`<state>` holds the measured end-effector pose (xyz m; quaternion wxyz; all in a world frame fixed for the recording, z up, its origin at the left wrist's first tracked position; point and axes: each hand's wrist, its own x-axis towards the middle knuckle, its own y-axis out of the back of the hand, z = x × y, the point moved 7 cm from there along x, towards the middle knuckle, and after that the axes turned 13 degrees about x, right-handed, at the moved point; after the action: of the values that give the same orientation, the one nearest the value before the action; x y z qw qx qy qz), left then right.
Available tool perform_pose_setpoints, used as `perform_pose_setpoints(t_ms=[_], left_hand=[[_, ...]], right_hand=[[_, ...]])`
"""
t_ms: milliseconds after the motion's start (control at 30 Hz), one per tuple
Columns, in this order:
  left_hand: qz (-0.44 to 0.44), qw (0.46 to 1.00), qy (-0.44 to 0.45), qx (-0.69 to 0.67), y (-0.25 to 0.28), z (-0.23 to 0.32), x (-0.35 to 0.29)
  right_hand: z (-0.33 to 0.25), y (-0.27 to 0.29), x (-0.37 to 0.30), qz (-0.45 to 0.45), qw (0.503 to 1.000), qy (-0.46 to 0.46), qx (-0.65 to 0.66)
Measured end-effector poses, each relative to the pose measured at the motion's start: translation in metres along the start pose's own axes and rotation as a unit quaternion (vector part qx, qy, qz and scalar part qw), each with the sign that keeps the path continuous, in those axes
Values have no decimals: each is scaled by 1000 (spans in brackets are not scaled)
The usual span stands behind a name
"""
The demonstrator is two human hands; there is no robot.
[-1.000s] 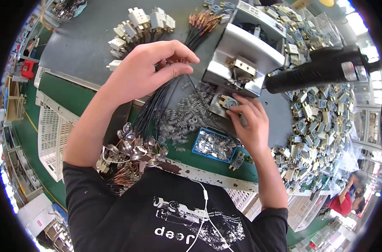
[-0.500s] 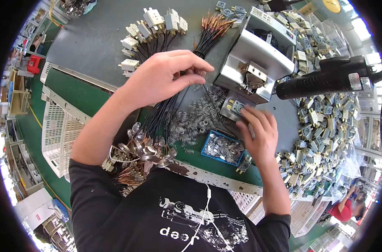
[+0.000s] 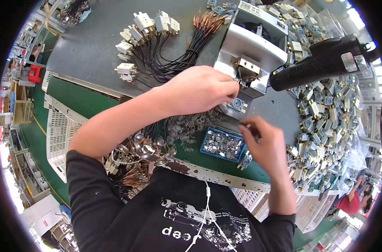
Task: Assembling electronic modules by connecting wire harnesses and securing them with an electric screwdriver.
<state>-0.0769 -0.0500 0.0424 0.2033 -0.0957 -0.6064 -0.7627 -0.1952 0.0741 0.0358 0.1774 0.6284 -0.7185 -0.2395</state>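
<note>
My left hand (image 3: 207, 89) reaches across to the front of the metal machine (image 3: 252, 42), its fingertips pinched together just above a small grey part with brass prongs (image 3: 238, 104). Whatever sits in that pinch is hidden. That part rests on a small metal ledge below the machine. My right hand (image 3: 266, 143) hovers to the right of a blue tray (image 3: 202, 147) of small metal pieces, thumb and fingers curled together; anything between them is too small to tell. Loose coil springs (image 3: 182, 128) lie heaped beneath my left forearm.
A black power screwdriver (image 3: 312, 67) juts in from the right. Behind it, grey and cream parts (image 3: 317, 109) lie piled. Black wires with white connectors (image 3: 144, 23) fan out at the back. One grey part (image 3: 245, 160) lies beside the tray. White crates (image 3: 58, 138) stand below the table.
My left hand has moved right and down, from above the springs to over the grey part. My right hand has drawn back from that part toward me, its fingers now curled.
</note>
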Motion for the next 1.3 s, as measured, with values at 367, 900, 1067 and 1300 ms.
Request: perform_pose_setpoints(t_ms=[367,900,1067,1300], left_hand=[[-31,998,-42,37,-33,12,7],[-75,992,-64,-84,-10,20,-12],[-118,986,-47,-108,-1,12,-9],[-133,985,-12,-109,2,5,-13]], right_hand=[[46,-28,-30,1,966,-38,255],[31,4,-22,66,982,-11,176],[53,1,-11,17,971,-74,228],[49,-21,5,-55,857,-117,499]])
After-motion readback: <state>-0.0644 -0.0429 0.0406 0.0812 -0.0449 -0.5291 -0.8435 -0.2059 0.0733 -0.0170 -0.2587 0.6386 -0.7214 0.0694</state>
